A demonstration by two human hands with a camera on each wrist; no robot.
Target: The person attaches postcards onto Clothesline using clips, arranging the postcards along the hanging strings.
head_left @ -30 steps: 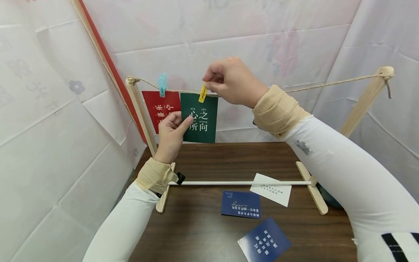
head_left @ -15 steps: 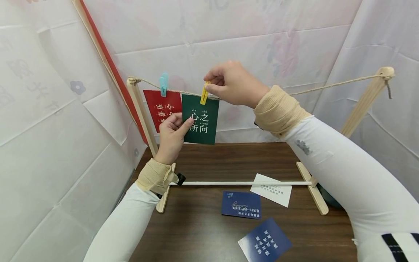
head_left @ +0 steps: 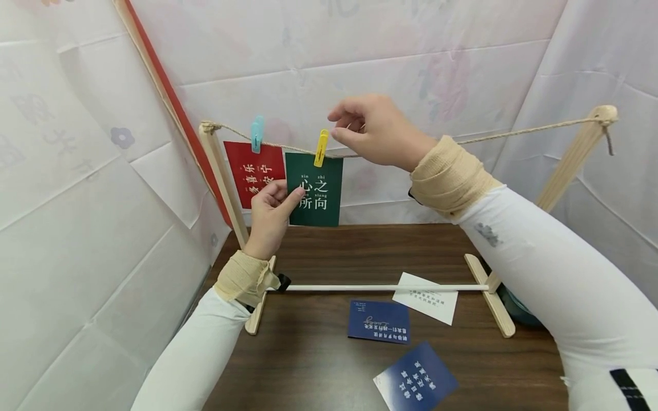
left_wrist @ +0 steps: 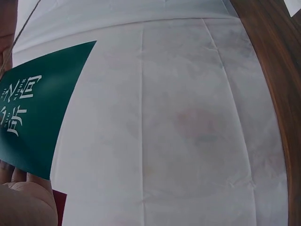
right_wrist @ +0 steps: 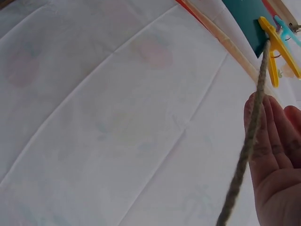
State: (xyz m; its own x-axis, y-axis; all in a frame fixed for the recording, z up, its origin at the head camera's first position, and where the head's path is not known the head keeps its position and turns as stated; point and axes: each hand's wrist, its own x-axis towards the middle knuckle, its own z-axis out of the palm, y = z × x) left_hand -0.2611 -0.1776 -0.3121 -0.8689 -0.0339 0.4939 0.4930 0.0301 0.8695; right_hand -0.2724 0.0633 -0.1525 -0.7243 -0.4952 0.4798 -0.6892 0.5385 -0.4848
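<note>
A green card (head_left: 315, 188) with white characters hangs from a twine line (head_left: 514, 132), pinned by a yellow clip (head_left: 321, 147). My left hand (head_left: 284, 197) pinches the card's left edge between thumb and fingers; the left wrist view shows that card (left_wrist: 33, 113) close up above my thumb (left_wrist: 23, 202). My right hand (head_left: 343, 127) hovers just right of the clip, fingers loosely bent and holding nothing. In the right wrist view the twine (right_wrist: 244, 146) runs past my straight fingers (right_wrist: 277, 155) toward the yellow clip (right_wrist: 275, 47).
A red card (head_left: 254, 171) hangs under a blue clip (head_left: 256, 133) by the left wooden post (head_left: 223, 182). The right post (head_left: 570, 160) carries the twine's other end. On the brown table (head_left: 319, 365) lie two blue cards (head_left: 378, 321) (head_left: 415, 378) and a white card (head_left: 426, 297) by a white rod (head_left: 380, 287).
My right hand has let go of the yellow clip and drawn a little to the right. The clip now stays on the twine alone. The left hand keeps its hold on the green card.
</note>
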